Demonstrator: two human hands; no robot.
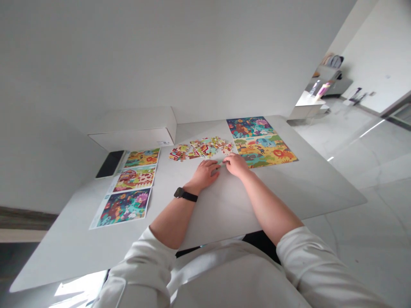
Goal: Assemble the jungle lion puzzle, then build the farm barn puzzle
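Observation:
My left hand [204,174], with a black watch on its wrist, rests on the white table [221,205] with its fingers stretched and the thumb apart. Its fingertips touch the near side of a small greenish puzzle piece [221,164], which is mostly hidden. From the other side my right hand [236,165] pinches that piece between closed fingers. Just beyond both hands lies a loose pile of puzzle pieces [205,148] in red, green and cream. To the right of it, close to my right hand, are assembled picture puzzles [263,147] with a lion and other animals.
At the left lies a printed sheet [133,182] with three pictures, beside a dark phone-like slab [110,164]. A long white box [135,128] stands against the wall at the back left. The table's right edge faces a shiny tiled floor [346,149].

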